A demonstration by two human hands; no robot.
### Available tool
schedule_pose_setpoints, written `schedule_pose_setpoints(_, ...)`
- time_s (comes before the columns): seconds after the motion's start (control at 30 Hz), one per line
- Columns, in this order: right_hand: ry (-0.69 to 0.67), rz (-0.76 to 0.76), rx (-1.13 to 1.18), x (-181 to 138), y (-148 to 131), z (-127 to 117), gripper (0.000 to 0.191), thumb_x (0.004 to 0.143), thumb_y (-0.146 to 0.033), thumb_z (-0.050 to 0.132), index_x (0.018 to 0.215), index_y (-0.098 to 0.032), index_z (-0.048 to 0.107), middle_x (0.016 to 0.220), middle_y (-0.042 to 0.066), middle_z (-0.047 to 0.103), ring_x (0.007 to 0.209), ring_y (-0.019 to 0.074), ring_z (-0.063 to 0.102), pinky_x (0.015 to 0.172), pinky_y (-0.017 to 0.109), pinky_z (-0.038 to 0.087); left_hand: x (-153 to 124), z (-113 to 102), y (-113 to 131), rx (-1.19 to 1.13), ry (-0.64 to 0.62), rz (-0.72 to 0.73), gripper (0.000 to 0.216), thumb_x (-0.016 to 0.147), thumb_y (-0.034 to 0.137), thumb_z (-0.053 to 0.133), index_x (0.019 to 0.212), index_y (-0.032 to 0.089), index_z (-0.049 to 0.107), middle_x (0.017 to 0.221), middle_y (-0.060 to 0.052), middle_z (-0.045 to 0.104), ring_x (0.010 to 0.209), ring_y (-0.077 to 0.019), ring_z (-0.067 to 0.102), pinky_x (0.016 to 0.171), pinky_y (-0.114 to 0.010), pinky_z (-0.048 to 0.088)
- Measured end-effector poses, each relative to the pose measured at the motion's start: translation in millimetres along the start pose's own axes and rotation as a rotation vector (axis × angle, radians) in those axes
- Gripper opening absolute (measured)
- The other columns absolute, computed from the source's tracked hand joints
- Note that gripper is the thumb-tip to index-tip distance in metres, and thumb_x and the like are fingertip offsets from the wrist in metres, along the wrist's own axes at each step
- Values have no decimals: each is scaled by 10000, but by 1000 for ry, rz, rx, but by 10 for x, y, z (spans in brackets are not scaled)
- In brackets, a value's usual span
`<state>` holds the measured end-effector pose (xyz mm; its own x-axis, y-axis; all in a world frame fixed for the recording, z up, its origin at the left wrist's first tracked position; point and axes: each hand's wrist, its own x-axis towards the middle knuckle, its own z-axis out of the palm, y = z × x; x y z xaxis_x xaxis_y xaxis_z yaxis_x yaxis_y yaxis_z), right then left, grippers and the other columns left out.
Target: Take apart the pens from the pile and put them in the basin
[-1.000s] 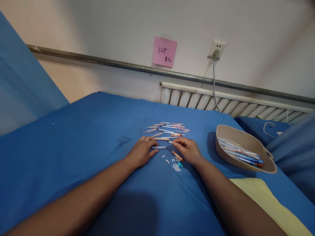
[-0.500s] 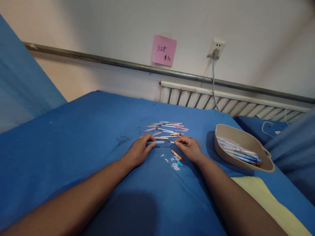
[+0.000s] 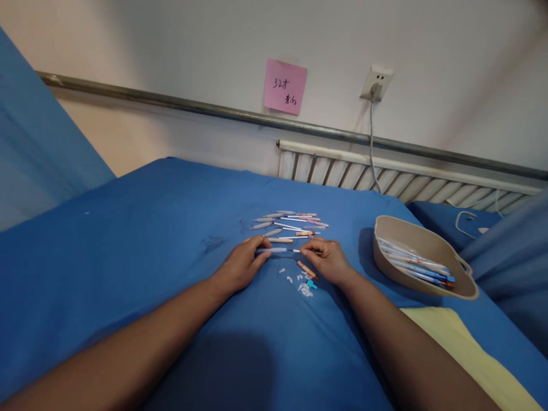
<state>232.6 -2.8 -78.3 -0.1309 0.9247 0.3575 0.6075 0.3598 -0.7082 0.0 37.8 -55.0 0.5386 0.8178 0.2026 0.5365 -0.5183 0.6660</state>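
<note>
On the blue sheet, my left hand pinches a pale pen barrel held level just above the cloth. My right hand pinches a thin white refill whose tip meets the barrel's right end. Beyond the hands lies a scatter of pen barrels and refills. An orange pen part lies by my right hand, with several small white and teal caps just below it.
A beige oval basket holding several assembled pens stands to the right. A yellow cloth lies at the lower right. Behind are a radiator, a wall socket with cable and a pink note.
My left hand has picked the pale barrel up off the sheet and brought it to the refill in my right hand; the two hands have closed together.
</note>
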Motion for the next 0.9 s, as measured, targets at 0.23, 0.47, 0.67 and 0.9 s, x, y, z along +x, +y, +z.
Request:
schedule_pose_setpoints(0.23,-66,-69,-163,-32,-197,6,139,829,-196,539,854,-228,672,818,35,645,792,172,576,740,295,435,-20,4,57,16,-72,47,184,840,324,484,912,210,609,874,-24,643,833,-195,568,767,-303,431)
schedule_pose_setpoints(0.47,82,86,366,-73,-385,241,270,897,-393,444,1024,-217,605,1043,63,627,993,196,571,854,320,448,-67,92,110,-218,-178,20,265,862,358,467,1017,227,638,997,-13,679,932,-187,596,845,-277,438)
schedule_pose_setpoints(0.67,42,221,774,-60,-583,120,577,915,-575,179,1110,-205,576,1204,110,587,1125,234,531,871,368,447,-62,75,125,-364,-292,-46,265,855,364,480,1022,242,645,873,6,668,741,-143,582,747,-260,468)
schedule_pose_setpoints(0.9,167,230,743,55,-469,-301,556,880,-615,253,1037,-207,596,1166,98,605,1030,218,577,768,325,473,-16,71,98,-656,-237,-217,247,785,354,586,941,164,615,831,-20,649,699,-121,568,693,-262,475)
